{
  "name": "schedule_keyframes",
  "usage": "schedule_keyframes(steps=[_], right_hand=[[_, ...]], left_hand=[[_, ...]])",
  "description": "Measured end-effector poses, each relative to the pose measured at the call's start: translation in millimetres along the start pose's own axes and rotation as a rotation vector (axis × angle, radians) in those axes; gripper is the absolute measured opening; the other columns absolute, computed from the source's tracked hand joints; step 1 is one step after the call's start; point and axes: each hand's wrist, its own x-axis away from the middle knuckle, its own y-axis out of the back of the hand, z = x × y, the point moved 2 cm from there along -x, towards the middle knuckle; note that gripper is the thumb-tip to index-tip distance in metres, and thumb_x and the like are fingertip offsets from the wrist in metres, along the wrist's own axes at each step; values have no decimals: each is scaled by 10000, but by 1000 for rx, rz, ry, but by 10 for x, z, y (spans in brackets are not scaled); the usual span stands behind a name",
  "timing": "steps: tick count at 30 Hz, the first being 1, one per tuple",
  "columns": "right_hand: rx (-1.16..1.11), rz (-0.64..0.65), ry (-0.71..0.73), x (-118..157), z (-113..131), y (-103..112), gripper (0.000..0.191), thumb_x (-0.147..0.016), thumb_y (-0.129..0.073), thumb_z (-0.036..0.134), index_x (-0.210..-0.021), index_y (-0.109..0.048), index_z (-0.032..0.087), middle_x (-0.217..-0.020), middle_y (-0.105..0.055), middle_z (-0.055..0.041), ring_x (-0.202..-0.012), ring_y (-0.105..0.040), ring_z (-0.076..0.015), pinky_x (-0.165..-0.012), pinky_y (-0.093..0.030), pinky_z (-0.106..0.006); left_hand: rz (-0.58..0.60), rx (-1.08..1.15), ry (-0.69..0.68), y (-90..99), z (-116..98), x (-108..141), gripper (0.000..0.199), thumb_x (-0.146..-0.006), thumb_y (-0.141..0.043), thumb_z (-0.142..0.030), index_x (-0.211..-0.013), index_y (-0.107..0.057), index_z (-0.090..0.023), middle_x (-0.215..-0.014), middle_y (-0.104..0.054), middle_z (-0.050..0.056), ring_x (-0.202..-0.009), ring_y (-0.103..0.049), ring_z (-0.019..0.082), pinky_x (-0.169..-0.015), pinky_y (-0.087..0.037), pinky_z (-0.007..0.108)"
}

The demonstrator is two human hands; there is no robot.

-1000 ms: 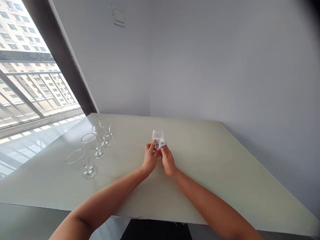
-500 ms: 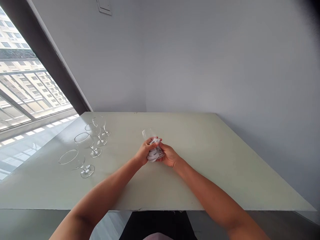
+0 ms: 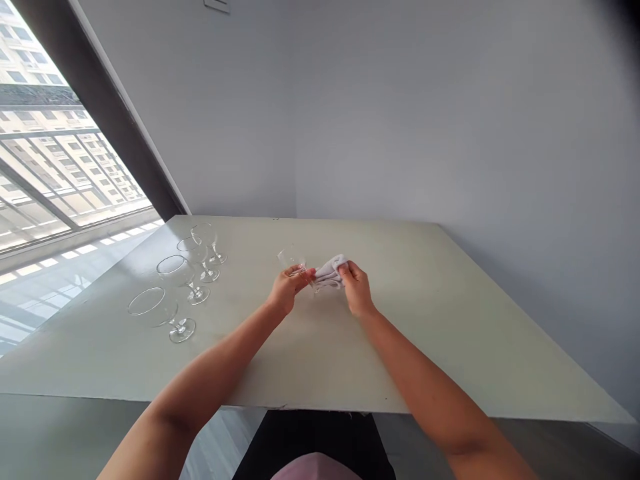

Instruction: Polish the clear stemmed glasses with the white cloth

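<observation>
1. The glass [image 3: 291, 256] is held in the left hand [image 3: 286, 287], fingers closed around it low on the bowl or on the stem; which one can't really be told, clear glass being what it is. It's tipped, rim up and off to the left, foot end turned to the right, probably so the lower part can be got at.

2. A white cloth [image 3: 330, 272] is pinched between thumb and fingers of the right hand [image 3: 357, 287]. Its free end is brought up against the left fingertips and the foot end. Whether the foot is actually wrapped can't be made out.

3. So the hands themselves are kept a little apart, with the cloth bridging them. Makes sense: the glass gets steadied on one side and the cloth is left free on the other.

4. All this is held over the middle of the table [image 3: 425, 333], likely because there's elbow room there and nothing close by to be knocked.

5. Off to the left, four more stemmed glasses are stood upright in a slanting row: nearest [image 3: 163, 315], second [image 3: 184, 280], third [image 3: 199, 260], farthest [image 3: 209, 243]. They're set well apart from the hands, presumably to be kept safe from bumps.

6. Beyond that row, daylight is let in by a big window [image 3: 45, 153].
</observation>
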Motion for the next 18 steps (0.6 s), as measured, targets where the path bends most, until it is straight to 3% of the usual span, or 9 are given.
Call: schedule_keyframes(steps=[2, 5, 7, 10, 13, 18], right_hand=[[159, 26, 213, 46, 83, 14, 309, -813, -464, 464, -914, -626, 220, -899, -634, -46, -817, -556, -189, -753, -418, -336], [416, 336, 462, 146, 106, -96, 213, -809, -517, 364, -952, -657, 289, -1046, -622, -35, -1008, -500, -240, -928, -297, -421], [508, 483, 517, 197, 58, -181, 232, -808, -523, 306, -1002, -649, 330, -1068, -615, -25, -1065, -458, -257, -953, -255, -449], [491, 506, 481, 208, 0, -222, 268, -822, -496, 286, -1045, -629, 352, -1042, -597, -29, -1015, -474, -236, -894, -333, -417], [341, 427, 385, 167, -5, -169, 229, -802, -528, 317, -996, -648, 335, -1001, -568, -29, -927, -507, -197, -829, -397, -359], [-213, 181, -26, 79, -150, -161, 217, -702, -646, 366, -886, -635, 252, -811, -572, -5, -744, -526, -154, -682, -442, -303]], left_hand=[[-72, 72, 22, 57, 13, -37, 336, -609, -728, -242, -875, -546, -150, -943, -642, 84, -838, -616, 165, -768, -462, 280], [-71, 123, 54, 78, 44, -73, 234, -624, -689, -214, -801, -555, -139, -728, -631, 40, -674, -606, 138, -641, -473, 258], [-44, 126, 74, 49, 64, -66, 192, -619, -669, -193, -767, -562, -133, -625, -596, 14, -592, -579, 126, -564, -453, 240], [20, 129, 94, -23, 61, -11, 200, -604, -670, -183, -777, -584, -129, -629, -596, 12, -585, -570, 124, -521, -426, 216], [86, 165, 71, -81, 4, 62, 197, -615, -682, -195, -779, -595, -128, -680, -609, 11, -590, -560, 101, -526, -423, 197], [103, 283, -69, -146, -138, 160, 226, -666, -687, -244, -814, -541, -155, -855, -630, 25, -790, -607, 119, -742, -474, 230]])
